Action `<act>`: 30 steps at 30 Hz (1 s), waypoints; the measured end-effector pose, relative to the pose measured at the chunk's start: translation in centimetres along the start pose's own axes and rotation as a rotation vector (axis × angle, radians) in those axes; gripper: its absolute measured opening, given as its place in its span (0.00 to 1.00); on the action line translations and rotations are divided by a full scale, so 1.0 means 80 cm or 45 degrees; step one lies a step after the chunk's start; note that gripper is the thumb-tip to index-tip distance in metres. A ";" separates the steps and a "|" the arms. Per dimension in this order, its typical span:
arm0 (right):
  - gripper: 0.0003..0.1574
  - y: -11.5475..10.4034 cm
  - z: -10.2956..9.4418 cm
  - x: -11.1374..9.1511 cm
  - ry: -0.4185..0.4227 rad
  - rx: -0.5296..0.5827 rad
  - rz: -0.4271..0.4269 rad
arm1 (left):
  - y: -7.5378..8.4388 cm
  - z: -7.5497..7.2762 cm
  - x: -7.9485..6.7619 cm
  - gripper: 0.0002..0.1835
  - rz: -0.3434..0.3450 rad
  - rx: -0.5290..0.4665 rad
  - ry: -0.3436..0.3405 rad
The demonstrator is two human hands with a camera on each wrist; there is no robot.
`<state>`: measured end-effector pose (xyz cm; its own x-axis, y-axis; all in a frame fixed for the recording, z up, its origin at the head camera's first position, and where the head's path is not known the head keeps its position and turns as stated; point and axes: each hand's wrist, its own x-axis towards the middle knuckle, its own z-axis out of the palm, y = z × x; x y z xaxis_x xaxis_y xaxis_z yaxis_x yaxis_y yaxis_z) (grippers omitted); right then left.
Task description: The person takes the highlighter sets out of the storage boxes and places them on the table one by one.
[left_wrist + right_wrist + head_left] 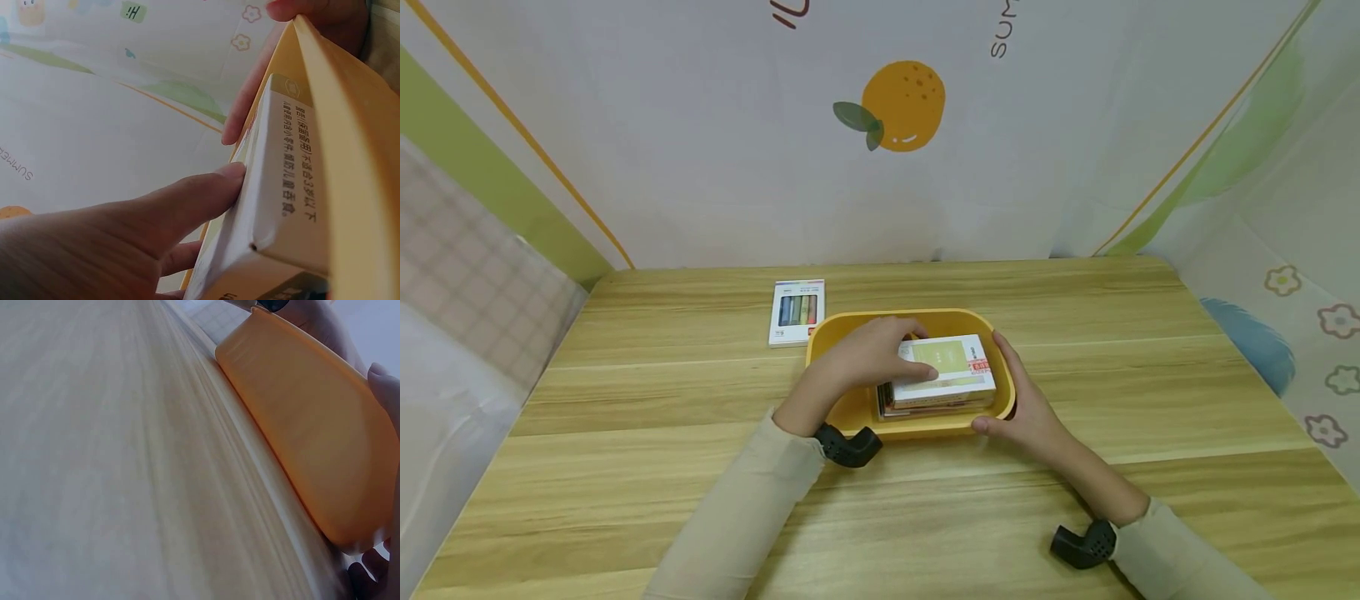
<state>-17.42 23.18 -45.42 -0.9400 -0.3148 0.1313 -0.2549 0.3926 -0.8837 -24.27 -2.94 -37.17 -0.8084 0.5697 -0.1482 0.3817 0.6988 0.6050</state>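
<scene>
A yellow plastic basket (pixel 850 421) stands on the table, with a white box (pixel 951 387) with a pale green panel lying on other flat boxes in its right part. My left hand (pixel 872 354) reaches over the basket and grips the white box. Its thumb lies on the top face; the other fingers go down behind the far side, partly hidden. In the left wrist view the white box (pixel 290 169) shows printed writing along its side. At the basket's right end, my right hand (pixel 1030 417) holds the wall, thumb at the near corner and fingers along the outside.
Behind the basket's left end lies a flat white pack of coloured sticks (pixel 797 312) on the wooden table (pixel 662 400). A printed cloth (pixel 737 167) hangs along the table's back edge. Each wrist carries a black device (pixel 850 446).
</scene>
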 end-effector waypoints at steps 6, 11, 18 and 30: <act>0.75 0.003 0.000 0.000 -0.002 0.014 -0.006 | 0.000 -0.001 -0.001 0.31 -0.015 -0.025 -0.018; 0.75 0.003 0.000 0.000 0.000 0.007 -0.010 | 0.002 -0.001 -0.002 0.31 -0.004 0.006 -0.033; 0.74 0.001 0.000 -0.002 -0.010 0.058 -0.004 | 0.011 0.005 -0.004 0.35 0.034 0.100 -0.024; 0.74 0.002 0.000 0.000 -0.015 0.048 0.003 | 0.011 0.005 -0.002 0.38 -0.001 0.045 -0.021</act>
<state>-17.46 23.25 -45.55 -0.9379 -0.3240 0.1238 -0.2435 0.3607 -0.9003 -23.65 -2.24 -36.96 -0.8011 0.5762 -0.1619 0.3969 0.7140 0.5768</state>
